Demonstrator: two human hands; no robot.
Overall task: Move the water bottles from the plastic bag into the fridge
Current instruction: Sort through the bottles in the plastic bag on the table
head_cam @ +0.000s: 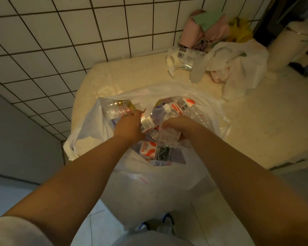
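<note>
1. Bottles [156, 116] sit heaped in the bag [89, 125], which rests on the counter [132, 71] at its near edge, mouth wide open.
2. Left hand [127, 127] is down in the bag, its grip closed near a clear bottle [116, 107] at 11 o'clock; fingers are hidden, so I can't say it truly has it.
3. Right hand [174, 126] is fisted on crinkled plastic at the bag's centre; whether there's a bottle inside that grip, I cannot tell.
4. Between the hands, one labelled bottle lies on its side, long axis running 8 to 2 o'clock, white cap [166, 107] pointing up toward 2.
5. The 11 o'clock bottle lies near level, axis roughly 9 to 3.
6. Risks, as I judge them: the bag overhangs the counter edge, so a hard tug could drag the load to the floor; thin plastic may tear; loose bottles could roll out once one lifts.
7. Fridge isn't in view. A spare bag [238, 68] lies at 1 o'clock.
</note>
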